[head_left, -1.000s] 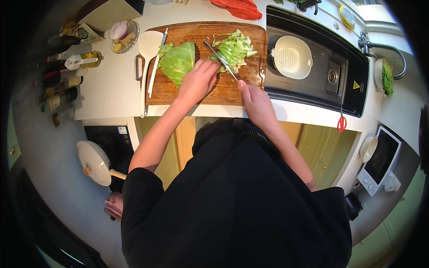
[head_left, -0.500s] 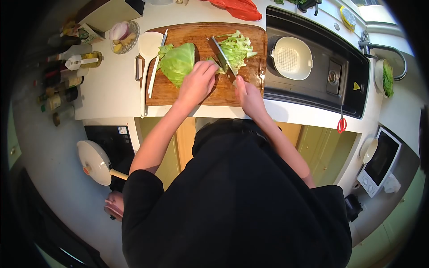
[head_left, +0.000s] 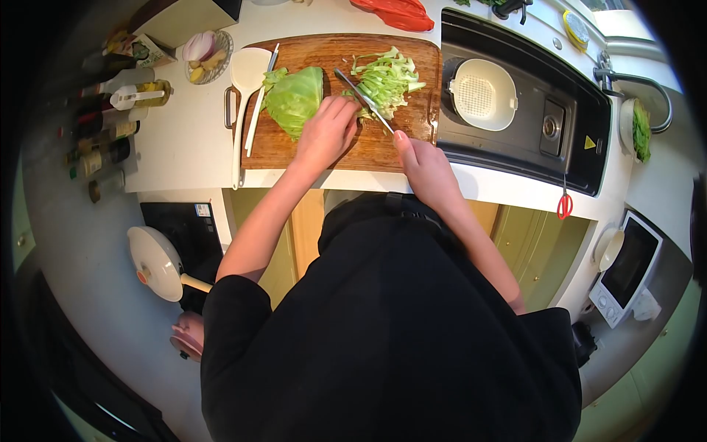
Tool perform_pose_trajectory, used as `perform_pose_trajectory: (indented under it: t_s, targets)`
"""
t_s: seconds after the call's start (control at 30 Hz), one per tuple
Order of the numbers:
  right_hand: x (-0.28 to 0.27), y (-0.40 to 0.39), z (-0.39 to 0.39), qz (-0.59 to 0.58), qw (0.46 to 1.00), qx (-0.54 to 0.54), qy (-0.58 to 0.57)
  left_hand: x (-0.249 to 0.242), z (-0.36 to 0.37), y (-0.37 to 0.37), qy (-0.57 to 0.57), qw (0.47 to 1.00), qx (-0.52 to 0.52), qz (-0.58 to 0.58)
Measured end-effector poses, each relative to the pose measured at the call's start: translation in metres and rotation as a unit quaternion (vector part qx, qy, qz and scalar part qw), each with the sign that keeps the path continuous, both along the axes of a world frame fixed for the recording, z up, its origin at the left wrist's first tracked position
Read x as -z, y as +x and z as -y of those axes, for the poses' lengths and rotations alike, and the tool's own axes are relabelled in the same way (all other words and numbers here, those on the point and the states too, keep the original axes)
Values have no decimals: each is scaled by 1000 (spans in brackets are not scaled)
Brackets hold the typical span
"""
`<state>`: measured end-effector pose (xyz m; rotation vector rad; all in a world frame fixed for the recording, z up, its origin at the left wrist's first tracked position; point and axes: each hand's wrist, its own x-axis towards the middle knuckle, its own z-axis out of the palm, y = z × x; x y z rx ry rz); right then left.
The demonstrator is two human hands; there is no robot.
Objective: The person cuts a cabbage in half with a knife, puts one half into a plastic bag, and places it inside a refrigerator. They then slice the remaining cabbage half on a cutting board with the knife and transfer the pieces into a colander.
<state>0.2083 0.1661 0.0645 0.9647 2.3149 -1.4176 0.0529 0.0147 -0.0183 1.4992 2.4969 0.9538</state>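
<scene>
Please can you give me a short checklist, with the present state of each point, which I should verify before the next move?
1. Knife held: ok, the right hand grips its near end.
2. Left hand well clear of the blade: not ok, I would say; the fingers are very close to it.
3. Left fingertips tucked in: cannot tell, too small to see.
4. Large cabbage piece on the cutting board: ok, left of the knife.
5. Cut cabbage on the board: ok, heaped mostly right of the blade.
6. White basket in the sink: ok, no food visible inside.
</scene>
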Motion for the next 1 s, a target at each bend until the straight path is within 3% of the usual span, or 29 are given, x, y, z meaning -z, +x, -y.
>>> perform_pose_trajectory:
  t_s: [0.37, 0.5, 0.63, 0.83, 1.0]
  targets:
    - [40, -15, 2, -23, 1000, -12, -16, 3, 5, -4, -14, 1000, -7, -16]
    - [38, -14, 2, -54, 998, -28, 9, 4, 7, -5, -25, 999, -8, -21]
    - [27, -13, 0, -7, 1000, -15, -15, 6, 5, 12, -42, 997, -60, -16]
    - [13, -5, -2, 18, 1000, -8, -6, 18, -4, 43, 50, 983, -172, 53]
    - [21, 0, -4, 11, 1000, -14, 0, 42, -3, 38, 98, 980, -171, -1]
